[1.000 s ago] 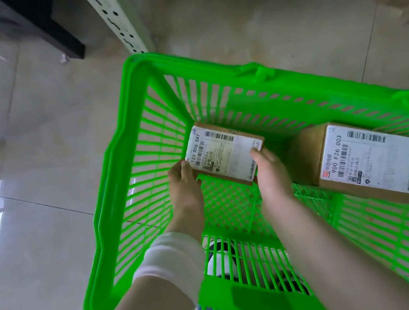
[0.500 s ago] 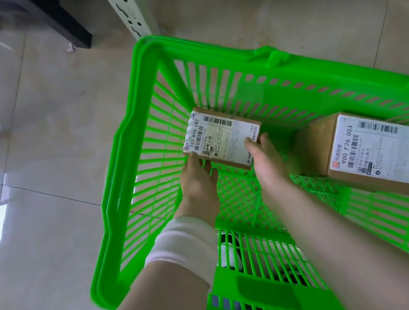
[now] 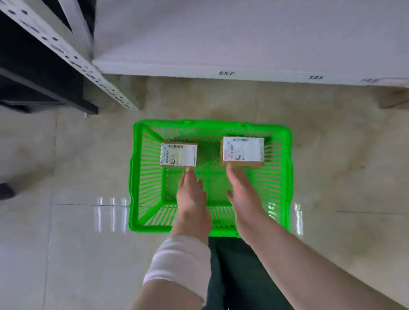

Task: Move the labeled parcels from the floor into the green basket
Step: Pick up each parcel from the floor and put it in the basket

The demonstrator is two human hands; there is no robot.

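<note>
Floor (image 3: pixel 54 254) was glossy beige tile with light glare on it, pretty standard storeroom look. Far left there was some dark furniture (image 3: pixel 29 74), then a white perforated shelf post (image 3: pixel 79 56) coming down to the tile. The green basket (image 3: pixel 135 191) sat on the floor in the middle, with wide tile on both its sides and its far rim near the post's foot but not touching it.

Inside, both labeled boxes sat against the far wall: the left parcel (image 3: pixel 179 155) in the far-left corner, the right parcel (image 3: pixel 242 150) well apart from it toward the far right.

The left hand (image 3: pixel 190 196), with a white wristband (image 3: pixel 179 263), had its fingers straight and held nothing, tips right at the left parcel's near edge; couldn't tell if they touched. The right hand (image 3: pixel 243 194) was the same, flat and loose, tips by the right parcel. Dark trousers (image 3: pixel 237 286) showed below.

The white shelf board (image 3: pixel 259 29) with small number tags overhung the top right, with a cardboard box (image 3: pixel 408 100) under it.
</note>
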